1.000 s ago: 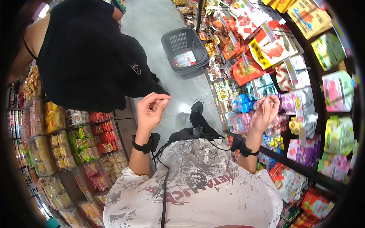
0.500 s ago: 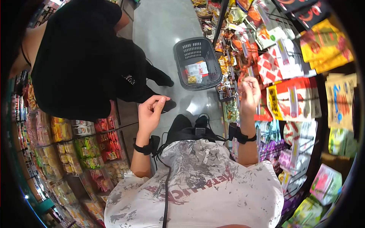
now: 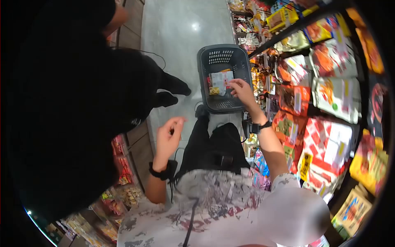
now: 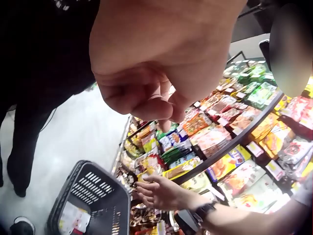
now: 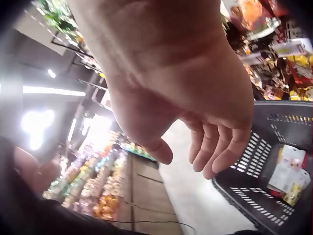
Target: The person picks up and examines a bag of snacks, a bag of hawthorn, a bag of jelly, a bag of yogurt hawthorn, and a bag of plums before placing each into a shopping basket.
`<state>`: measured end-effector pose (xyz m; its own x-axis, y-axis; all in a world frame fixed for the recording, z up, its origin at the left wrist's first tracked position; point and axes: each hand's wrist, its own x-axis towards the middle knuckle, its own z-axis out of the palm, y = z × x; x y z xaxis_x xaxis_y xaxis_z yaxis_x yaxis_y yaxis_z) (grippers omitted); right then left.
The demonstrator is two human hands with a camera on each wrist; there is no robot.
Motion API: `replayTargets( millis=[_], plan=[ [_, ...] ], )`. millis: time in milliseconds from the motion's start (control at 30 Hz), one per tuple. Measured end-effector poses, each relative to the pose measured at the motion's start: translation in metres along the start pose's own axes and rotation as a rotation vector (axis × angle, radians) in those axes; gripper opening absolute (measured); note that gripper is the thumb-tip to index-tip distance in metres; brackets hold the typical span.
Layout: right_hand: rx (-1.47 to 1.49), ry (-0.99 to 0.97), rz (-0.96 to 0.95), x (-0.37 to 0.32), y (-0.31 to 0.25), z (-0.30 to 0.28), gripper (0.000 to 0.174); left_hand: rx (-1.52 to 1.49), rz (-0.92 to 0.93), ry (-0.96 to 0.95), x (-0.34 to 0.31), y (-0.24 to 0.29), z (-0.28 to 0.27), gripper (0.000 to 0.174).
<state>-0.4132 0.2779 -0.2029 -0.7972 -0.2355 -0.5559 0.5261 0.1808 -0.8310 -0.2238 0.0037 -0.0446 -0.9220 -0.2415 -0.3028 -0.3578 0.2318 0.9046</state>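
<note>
My right hand [image 3: 242, 91] reaches out over the near right rim of a dark grey shopping basket [image 3: 205, 68] on the floor. In the right wrist view its fingers [image 5: 217, 147] hang slightly bent, thumb apart, with nothing between them. Inside the basket lie a white packet [image 3: 220, 80] and a small yellow packet [image 3: 214, 90]. My left hand [image 3: 168, 138] is held in front of my body, fingers loosely curled and holding nothing, as the left wrist view shows too.
Shelves of bagged snacks [image 3: 329, 136] run along the right, behind a dark rail [image 3: 296, 26]. A person in black clothes [image 3: 82, 103] stands close on the left, beside more racks of packets [image 3: 121, 160]. Grey floor [image 3: 181, 37] stretches ahead between them.
My right hand has moved from beside the right shelves leftward and forward to the basket. The view has shifted forward along the aisle. My left hand still hangs loosely curled.
</note>
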Motion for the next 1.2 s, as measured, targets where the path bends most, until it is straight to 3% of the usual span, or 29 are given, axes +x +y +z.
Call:
replayTargets(
  millis=[167,200,300,333,433,467,567,700,733,833,867,900,933,1000,1100,1167,1200],
  plan=[
    [-0.329,-0.096,0.256,0.182,0.118,0.02,0.034,0.05,-0.319,-0.077,0.041,-0.081,0.026,0.02],
    [-0.473,-0.095,0.297,0.229,0.174,0.017,0.066,0.079,-0.427,-0.12,0.047,-0.093,0.031,0.021],
    [-0.933,0.084,0.102,0.308,0.274,0.039,0.075,0.027,-0.668,-0.106,0.049,-0.156,0.054,0.022],
    [-1.018,0.037,0.128,0.33,0.298,0.044,0.079,0.025,-0.728,-0.106,0.047,-0.178,0.061,0.022],
    [-1.053,-0.034,0.493,0.391,0.343,0.06,0.075,0.022,-0.889,-0.131,0.058,-0.222,0.085,0.023],
    [-1.056,-0.08,0.515,0.406,0.359,0.061,0.065,-0.001,-0.955,-0.129,0.06,-0.237,0.092,0.023],
    [-1.173,-0.114,0.581,0.446,0.413,0.07,0.068,0.006,-1.047,-0.172,0.071,-0.275,0.107,0.023],
    [-1.313,-0.024,0.432,0.464,0.477,0.066,0.065,-0.02,-1.113,-0.211,0.089,-0.299,0.121,0.024],
    [-1.304,0.021,0.359,0.462,0.483,0.067,0.056,-0.048,-1.093,-0.186,0.087,-0.299,0.122,0.024],
    [-1.23,-0.07,0.38,0.441,0.467,0.052,0.047,0.015,-1.023,-0.208,0.097,-0.273,0.119,0.024],
    [-1.117,0.082,0.305,0.425,0.457,0.047,0.043,0.003,-1.033,-0.202,0.101,-0.259,0.117,0.024],
    [-1.084,0.048,0.29,0.412,0.438,0.038,0.045,0.026,-0.99,-0.207,0.103,-0.242,0.114,0.025],
    [-1.091,0.044,0.19,0.391,0.409,0.03,0.044,0.051,-0.938,-0.212,0.105,-0.223,0.109,0.026],
    [-0.947,-0.027,0.204,0.339,0.331,0.013,0.047,0.057,-0.846,-0.22,0.106,-0.174,0.099,0.027],
    [-0.885,-0.031,-0.051,0.249,0.225,-0.011,0.047,0.058,-0.653,-0.233,0.101,-0.09,0.082,0.028],
    [-0.896,-0.072,0.046,0.201,0.108,-0.046,0.039,0.056,-0.485,-0.276,0.095,-0.04,0.068,0.031],
    [-0.933,-0.103,-0.163,0.141,0.104,-0.027,0.033,0.053,-0.395,-0.305,0.09,-0.02,0.064,0.034]
  ],
)
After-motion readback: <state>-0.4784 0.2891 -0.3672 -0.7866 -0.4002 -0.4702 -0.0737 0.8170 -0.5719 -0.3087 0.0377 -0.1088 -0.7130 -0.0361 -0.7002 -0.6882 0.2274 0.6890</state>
